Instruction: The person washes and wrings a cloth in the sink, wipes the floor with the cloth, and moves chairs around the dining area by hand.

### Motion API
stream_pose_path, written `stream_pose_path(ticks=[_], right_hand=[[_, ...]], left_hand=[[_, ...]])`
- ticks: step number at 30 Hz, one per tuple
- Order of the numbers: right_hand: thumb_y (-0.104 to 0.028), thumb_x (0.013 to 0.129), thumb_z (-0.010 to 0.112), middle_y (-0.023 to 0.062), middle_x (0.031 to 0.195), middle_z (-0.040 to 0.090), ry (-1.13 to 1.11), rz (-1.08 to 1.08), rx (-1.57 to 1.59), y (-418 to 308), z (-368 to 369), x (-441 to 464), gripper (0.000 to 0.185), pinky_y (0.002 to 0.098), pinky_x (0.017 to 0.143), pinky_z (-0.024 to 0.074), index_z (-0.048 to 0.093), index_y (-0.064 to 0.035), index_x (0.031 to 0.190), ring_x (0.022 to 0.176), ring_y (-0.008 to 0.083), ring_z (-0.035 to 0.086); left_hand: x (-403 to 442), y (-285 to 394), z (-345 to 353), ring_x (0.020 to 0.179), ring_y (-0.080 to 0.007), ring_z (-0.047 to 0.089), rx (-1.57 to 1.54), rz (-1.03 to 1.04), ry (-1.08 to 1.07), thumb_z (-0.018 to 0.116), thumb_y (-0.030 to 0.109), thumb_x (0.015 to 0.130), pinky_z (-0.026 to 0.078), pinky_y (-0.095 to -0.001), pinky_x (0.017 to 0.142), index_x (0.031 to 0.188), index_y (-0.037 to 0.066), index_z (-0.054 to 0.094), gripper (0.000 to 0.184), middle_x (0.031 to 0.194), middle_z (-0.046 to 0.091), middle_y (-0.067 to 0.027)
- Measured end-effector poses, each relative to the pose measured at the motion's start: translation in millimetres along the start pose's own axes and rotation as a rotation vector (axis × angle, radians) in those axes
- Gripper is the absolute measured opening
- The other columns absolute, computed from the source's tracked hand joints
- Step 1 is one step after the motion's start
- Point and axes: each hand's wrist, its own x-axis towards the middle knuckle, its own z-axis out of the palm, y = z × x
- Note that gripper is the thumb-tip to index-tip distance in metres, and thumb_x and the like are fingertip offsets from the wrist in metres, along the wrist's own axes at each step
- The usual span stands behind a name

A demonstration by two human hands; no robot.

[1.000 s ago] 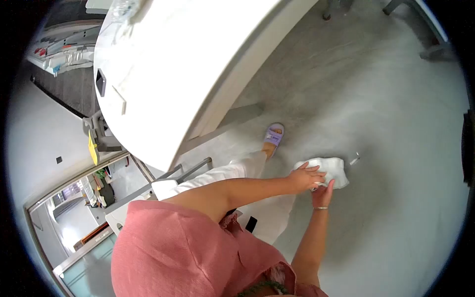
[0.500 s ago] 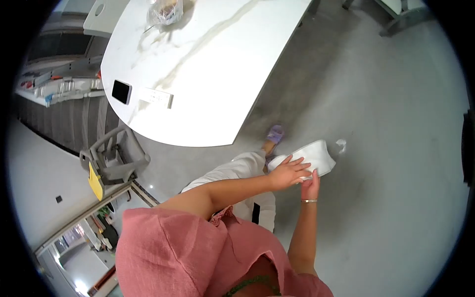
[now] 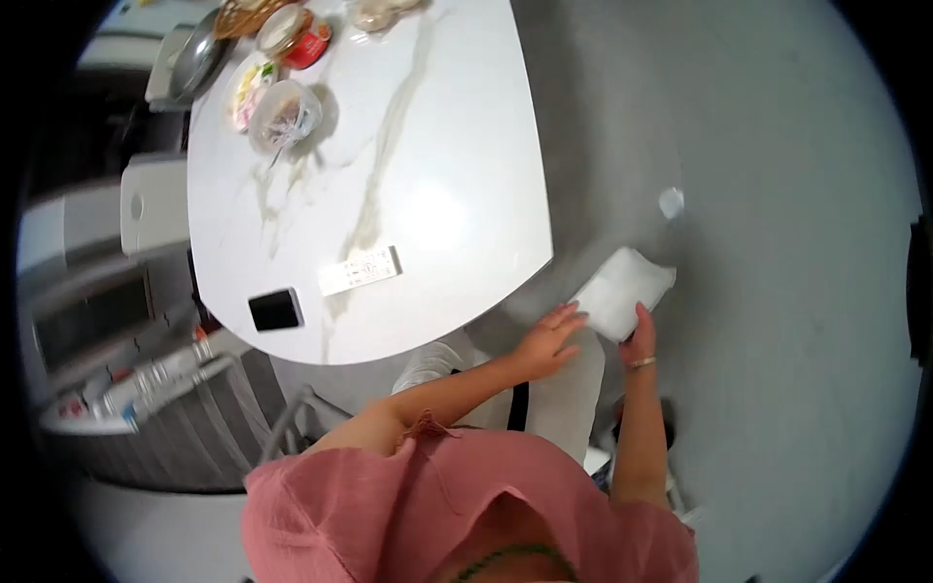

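Observation:
My right hand (image 3: 639, 338), with a bracelet at its wrist, grips a soft white rectangular bundle (image 3: 622, 293) by its lower edge, thumb on top. The bundle looks like a stack of tissues or a folded cloth; I cannot tell which. My left hand (image 3: 550, 340) is at the bundle's left corner with its fingers stretched out. Its fingertips are at the edge, and whether they touch is unclear. Both hands are beyond the front edge of the white marbled table (image 3: 457, 194), over my lap and the grey floor.
On the table are a black phone (image 3: 276, 310), a white labelled box (image 3: 361, 271), a plastic-wrapped bowl (image 3: 286, 117), a red-labelled jar (image 3: 294, 37) and a plate of food (image 3: 251, 92). A white scrap (image 3: 672, 202) lies on the floor. Chairs (image 3: 155, 206) line the left side.
The view has swung, bringing more of the table and its dishes into sight. My left hand has slid off the bundle's top to its left corner. My right hand keeps its grip.

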Motion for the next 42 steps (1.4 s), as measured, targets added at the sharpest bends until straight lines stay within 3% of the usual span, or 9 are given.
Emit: stream_pose_path(ticks=[7, 11, 14, 18, 22, 28, 35, 38, 42], right_hand=[[-0.028, 0.087, 0.051, 0.0091, 0.119, 0.052, 0.116, 0.084, 0.093, 119.5, 20.8, -30.6, 0.047, 0.0367, 0.090, 0.0435, 0.042, -0.0012, 0.124, 0.105, 0.0232, 0.053], [-0.030, 0.087, 0.052, 0.0092, 0.114, 0.056, 0.043, 0.159, 0.035, 182.5, -4.0, -45.7, 0.044, 0.0347, 0.087, 0.0451, 0.047, -0.0012, 0.119, 0.103, 0.0209, 0.055], [-0.032, 0.086, 0.053, 0.0089, 0.109, 0.059, -0.078, 0.321, -0.060, 209.9, 7.9, -64.7, 0.042, 0.0336, 0.084, 0.0468, 0.052, -0.0009, 0.114, 0.098, 0.0195, 0.058], [-0.034, 0.084, 0.055, 0.0090, 0.110, 0.059, -0.144, 0.427, -0.098, 280.2, -13.4, -60.1, 0.046, 0.0335, 0.085, 0.0465, 0.051, -0.0013, 0.116, 0.098, 0.0206, 0.058], [-0.036, 0.081, 0.059, 0.0087, 0.110, 0.059, -0.201, 0.481, 0.047, 335.7, -35.4, -52.9, 0.051, 0.0328, 0.087, 0.0456, 0.050, -0.0012, 0.118, 0.100, 0.0207, 0.057], [-0.026, 0.072, 0.071, 0.0043, 0.096, 0.062, -0.164, 0.374, -0.627, 461.0, -95.0, -9.7, 0.047, 0.0270, 0.075, 0.0438, 0.058, -0.0014, 0.110, 0.084, 0.0137, 0.055], [-0.013, 0.075, 0.068, 0.0035, 0.093, 0.062, 0.047, 0.008, -0.510, 628.1, -123.0, 105.3, 0.037, 0.0255, 0.070, 0.0440, 0.058, -0.0023, 0.109, 0.080, 0.0119, 0.054], [-0.014, 0.077, 0.066, 0.0112, 0.094, 0.063, 0.204, -0.211, -0.471, 619.4, -114.5, 152.6, 0.041, 0.0307, 0.075, 0.0469, 0.053, 0.0000, 0.113, 0.085, 0.0168, 0.059], [-0.015, 0.079, 0.065, 0.0137, 0.100, 0.061, 0.305, -0.315, -0.400, 568.5, -86.0, 213.5, 0.045, 0.0300, 0.073, 0.0476, 0.048, -0.0005, 0.119, 0.084, 0.0190, 0.060]], left_hand=[[-107.6, -71.0, -61.3, 0.125, -0.0313, 0.035, 0.011, -0.332, -0.190, 0.056, 0.019, 0.086, 0.035, -0.0364, 0.098, 0.132, 0.006, 0.036, 0.052, 0.137, 0.033, -0.0196], [-123.2, -172.6, -34.7, 0.106, -0.0247, 0.050, -0.178, -0.568, 0.017, 0.054, 0.034, 0.087, 0.040, -0.0315, 0.088, 0.125, 0.001, 0.045, 0.051, 0.124, 0.046, -0.0176], [-112.9, -184.7, -55.3, 0.109, -0.0241, 0.048, -0.588, -0.852, -0.093, 0.040, 0.055, 0.088, 0.033, -0.0377, 0.095, 0.123, 0.006, 0.049, 0.061, 0.122, 0.051, -0.0093], [-121.2, -194.1, -45.6, 0.114, -0.0246, 0.046, -1.107, -1.036, -0.196, 0.037, 0.059, 0.086, 0.028, -0.0408, 0.100, 0.126, 0.007, 0.045, 0.066, 0.127, 0.049, -0.0064], [-135.0, -249.3, -25.1, 0.109, -0.0232, 0.051, -1.076, -0.886, -0.040, 0.052, 0.029, 0.089, 0.041, -0.0390, 0.094, 0.119, 0.007, 0.048, 0.037, 0.119, 0.053, -0.0086], [-139.0, -310.3, -0.2, 0.102, -0.0198, 0.054, -0.905, -0.810, 0.181, 0.051, 0.021, 0.091, 0.046, -0.0350, 0.086, 0.109, 0.009, 0.053, 0.022, 0.109, 0.057, -0.0066], [-94.5, -449.6, -10.7, 0.107, -0.0200, 0.051, -0.577, -0.709, 0.221, 0.048, 0.027, 0.092, 0.043, -0.0367, 0.089, 0.122, 0.009, 0.045, 0.035, 0.118, 0.052, -0.0084], [-47.5, -517.7, -28.2, 0.107, -0.0214, 0.048, -0.514, -0.531, 0.244, 0.046, 0.029, 0.093, 0.041, -0.0373, 0.089, 0.126, 0.007, 0.041, 0.041, 0.119, 0.050, -0.0092], [18.4, -521.3, -53.7, 0.103, -0.0218, 0.049, -0.541, -0.312, 0.228, 0.044, 0.029, 0.093, 0.041, -0.0367, 0.087, 0.127, 0.004, 0.040, 0.042, 0.119, 0.049, -0.0098]])
